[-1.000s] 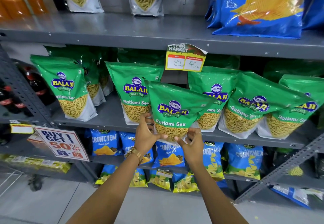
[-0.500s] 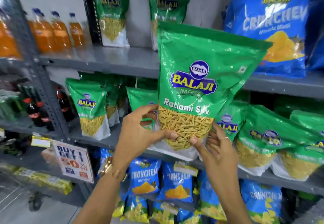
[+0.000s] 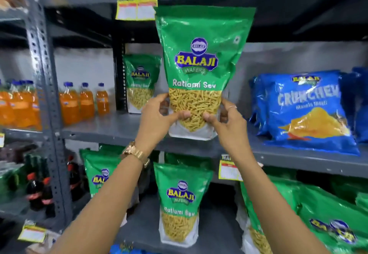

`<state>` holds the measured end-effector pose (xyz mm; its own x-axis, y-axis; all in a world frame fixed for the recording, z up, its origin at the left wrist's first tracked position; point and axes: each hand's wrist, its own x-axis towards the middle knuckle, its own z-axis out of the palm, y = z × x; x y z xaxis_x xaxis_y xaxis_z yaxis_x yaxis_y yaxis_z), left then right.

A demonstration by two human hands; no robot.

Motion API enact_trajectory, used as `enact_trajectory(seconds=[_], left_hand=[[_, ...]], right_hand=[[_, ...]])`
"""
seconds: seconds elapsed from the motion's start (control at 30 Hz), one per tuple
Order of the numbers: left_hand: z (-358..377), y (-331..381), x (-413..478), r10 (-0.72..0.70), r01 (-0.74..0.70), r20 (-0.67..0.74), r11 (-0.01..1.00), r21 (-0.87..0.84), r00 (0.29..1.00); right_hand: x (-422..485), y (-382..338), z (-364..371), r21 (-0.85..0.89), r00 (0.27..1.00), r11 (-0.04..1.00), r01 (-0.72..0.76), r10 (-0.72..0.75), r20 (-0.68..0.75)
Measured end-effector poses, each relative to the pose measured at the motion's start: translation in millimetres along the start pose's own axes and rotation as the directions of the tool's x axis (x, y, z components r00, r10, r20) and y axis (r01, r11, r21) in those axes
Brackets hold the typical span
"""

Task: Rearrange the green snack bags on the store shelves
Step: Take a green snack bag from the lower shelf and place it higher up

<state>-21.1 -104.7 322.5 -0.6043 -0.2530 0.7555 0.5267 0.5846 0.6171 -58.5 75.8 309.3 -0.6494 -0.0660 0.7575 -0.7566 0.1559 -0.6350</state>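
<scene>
I hold a green Ratlami Sev snack bag (image 3: 201,60) upright over the grey upper shelf (image 3: 123,128), its white base at the shelf's front edge. My left hand (image 3: 159,118) grips its lower left side and my right hand (image 3: 225,120) its lower right, thumbs on the clear window. Another green bag (image 3: 140,82) stands on the same shelf behind and to the left. More green bags stand on the shelf below: one in the middle (image 3: 180,200), one at the left (image 3: 99,176), and several leaning at the right (image 3: 310,214).
Blue Crunchem bags (image 3: 306,112) lean on the upper shelf at the right. Orange drink bottles (image 3: 83,102) stand at its left, past a grey perforated upright (image 3: 45,94). Dark cola bottles (image 3: 37,190) sit lower left. Yellow price tags (image 3: 136,9) hang from shelf edges.
Both hands lifted the green bag from the lower shelf up to the upper shelf. My view tilted upward, so the lower shelf now sits at the bottom of the frame.
</scene>
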Motion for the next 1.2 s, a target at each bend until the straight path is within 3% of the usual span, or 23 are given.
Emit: enact_trajectory(seconds=[0.27, 0.53, 0.93, 1.07, 1.2], left_hand=[[18.2, -66.9, 46.7, -0.086, 0.086, 0.043, 0.996, -0.002, 0.995], [40.7, -81.3, 74.4, -0.179, 0.179, 0.157, 0.984, 0.015, 0.971], [51.1, -84.4, 60.8, -0.256, 0.256, 0.179, 0.966, 0.023, 0.95], [53.8, -77.8, 50.0, -0.278, 0.27, 0.16, 0.96, 0.073, 0.947], [66.3, -44.6, 17.4, 0.023, -0.017, -0.117, 0.998, 0.055, 0.993]], right_hand=[[50.7, 37.3, 56.3, -0.268, 0.97, 0.94, -0.211, 0.235, 0.06], [71.0, 56.3, 70.9, -0.391, 0.947, 0.87, -0.298, 0.322, -0.005], [70.5, 58.9, 70.1, -0.344, 0.93, 0.875, -0.342, 0.368, 0.013], [53.7, 57.2, 62.2, -0.334, 0.951, 0.898, -0.286, 0.308, 0.013], [16.2, 43.3, 42.4, -0.24, 0.993, 0.968, -0.079, 0.054, -0.108]])
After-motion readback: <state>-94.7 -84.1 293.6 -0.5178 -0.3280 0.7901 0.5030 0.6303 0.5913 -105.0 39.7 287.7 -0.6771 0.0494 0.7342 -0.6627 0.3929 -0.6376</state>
